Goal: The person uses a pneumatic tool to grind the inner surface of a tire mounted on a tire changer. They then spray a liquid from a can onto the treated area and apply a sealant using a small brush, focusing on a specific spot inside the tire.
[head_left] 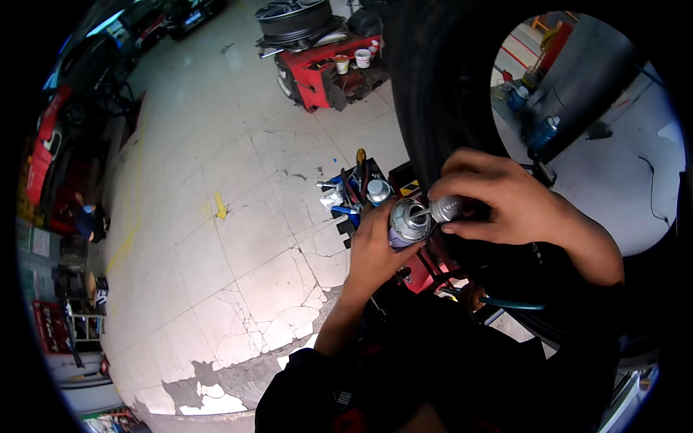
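Observation:
My left hand (pixel 375 249) is wrapped round a small metal can (pixel 410 222) with an open round mouth. My right hand (pixel 502 198) grips a silvery screw cap (pixel 445 210) beside the can's top. A thin rod (pixel 421 213) runs from the cap into the can's mouth; its far end is hidden inside. Just beyond my left hand stands another container with a grey round cap (pixel 377 190), among tools. A large black tyre (pixel 447 94) rises close behind and to the right of my right hand.
A yellow-handled tool (pixel 361 157) and several small blue items lie in a tray beyond the can. A red cabinet (pixel 321 76) carries white cups and a wheel rim (pixel 294 25). A teal hose (pixel 512 304) passes below my right forearm. The tiled floor (pixel 195 238) is cracked.

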Available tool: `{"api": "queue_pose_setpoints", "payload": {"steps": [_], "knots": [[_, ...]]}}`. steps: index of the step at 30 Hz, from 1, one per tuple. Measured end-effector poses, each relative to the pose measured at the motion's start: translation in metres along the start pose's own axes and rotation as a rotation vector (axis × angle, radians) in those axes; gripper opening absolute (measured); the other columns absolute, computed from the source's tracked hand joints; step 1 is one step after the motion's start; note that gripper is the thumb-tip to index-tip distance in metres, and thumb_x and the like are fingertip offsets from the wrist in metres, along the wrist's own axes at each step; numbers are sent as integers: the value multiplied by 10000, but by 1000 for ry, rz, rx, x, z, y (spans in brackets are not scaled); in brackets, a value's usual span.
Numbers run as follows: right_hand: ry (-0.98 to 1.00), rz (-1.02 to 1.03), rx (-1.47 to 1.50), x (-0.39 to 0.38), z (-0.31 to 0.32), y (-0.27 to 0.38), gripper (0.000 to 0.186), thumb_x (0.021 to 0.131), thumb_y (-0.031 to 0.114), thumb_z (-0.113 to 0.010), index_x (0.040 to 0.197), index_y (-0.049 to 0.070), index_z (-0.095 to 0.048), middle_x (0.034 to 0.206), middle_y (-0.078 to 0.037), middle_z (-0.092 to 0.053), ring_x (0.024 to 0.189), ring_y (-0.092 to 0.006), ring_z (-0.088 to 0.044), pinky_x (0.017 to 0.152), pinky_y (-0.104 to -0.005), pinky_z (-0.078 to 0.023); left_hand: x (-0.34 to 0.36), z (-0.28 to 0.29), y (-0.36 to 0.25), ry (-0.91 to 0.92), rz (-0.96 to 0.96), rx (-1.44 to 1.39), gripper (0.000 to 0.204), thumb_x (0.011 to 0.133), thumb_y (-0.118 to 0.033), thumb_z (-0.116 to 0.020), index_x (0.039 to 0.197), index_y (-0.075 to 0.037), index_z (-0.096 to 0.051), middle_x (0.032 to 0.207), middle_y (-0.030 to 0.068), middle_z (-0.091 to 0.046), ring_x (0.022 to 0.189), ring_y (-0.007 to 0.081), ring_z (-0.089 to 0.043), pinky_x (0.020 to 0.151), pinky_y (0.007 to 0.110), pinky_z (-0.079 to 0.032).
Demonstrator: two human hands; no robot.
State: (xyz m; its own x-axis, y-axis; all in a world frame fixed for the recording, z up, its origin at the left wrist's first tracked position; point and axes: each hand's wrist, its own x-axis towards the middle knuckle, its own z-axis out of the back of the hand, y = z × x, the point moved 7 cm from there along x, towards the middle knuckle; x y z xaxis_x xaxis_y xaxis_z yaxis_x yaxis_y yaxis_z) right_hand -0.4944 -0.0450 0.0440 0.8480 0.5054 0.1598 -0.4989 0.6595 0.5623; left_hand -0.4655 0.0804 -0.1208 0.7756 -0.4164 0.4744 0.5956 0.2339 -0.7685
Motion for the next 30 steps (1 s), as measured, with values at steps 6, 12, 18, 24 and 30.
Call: {"api": "queue_pose_setpoints", "payload": {"steps": [6, 12, 18, 24, 30], "knots": [[-74, -149, -63, 25, -33, 108, 377, 564, -16, -757, 921, 42, -650, 864, -81, -534, 718, -173, -605, 552, -254, -486, -56, 99, -31, 28, -88, 28, 810, 627, -230, -820, 1300, -41, -412, 1162, 187, -546, 1062, 374, -554, 922, 462, -443], [-7, -205, -21, 15, -55, 130, 391, 551, -47, -737, 919, 33, -633, 885, -73, -549, 728, -159, -602, 562, -258, -491, -93, 109, -40, 43, -65, -11, 813, 632, -242, -818, 1300, -36, -403, 1191, 201, -530, 1096, 381, -543, 931, 462, -441], [-287, -221, 98, 14, -26, 81, 342, 665, -47, -684, 989, 15, -595, 923, -52, -526, 732, -91, -553, 594, -207, -461, -59, 97, -17, 10, 64, -53, 817, 640, -261, -834, 1292, 0, -416, 1160, 225, -551, 1042, 378, -574, 898, 426, -471], [-374, 119, 9, 6, -3, 34, 402, 685, 19, -762, 1051, -8, -599, 1055, -141, -527, 858, -162, -614, 676, -260, -549, -27, 69, 22, -94, 290, -74, 834, 624, -209, -850, 1296, 25, -416, 1114, 193, -626, 1037, 292, -630, 879, 362, -507], [-316, 409, -402, -6, -31, 41, 307, 667, 47, -775, 957, 46, -673, 1072, -137, -518, 864, -226, -630, 665, -298, -567, -12, 67, 17, -145, 331, -198, 825, 624, -230, -846, 1296, 5, -429, 1160, 194, -598, 1063, 329, -605, 887, 393, -495]]}}
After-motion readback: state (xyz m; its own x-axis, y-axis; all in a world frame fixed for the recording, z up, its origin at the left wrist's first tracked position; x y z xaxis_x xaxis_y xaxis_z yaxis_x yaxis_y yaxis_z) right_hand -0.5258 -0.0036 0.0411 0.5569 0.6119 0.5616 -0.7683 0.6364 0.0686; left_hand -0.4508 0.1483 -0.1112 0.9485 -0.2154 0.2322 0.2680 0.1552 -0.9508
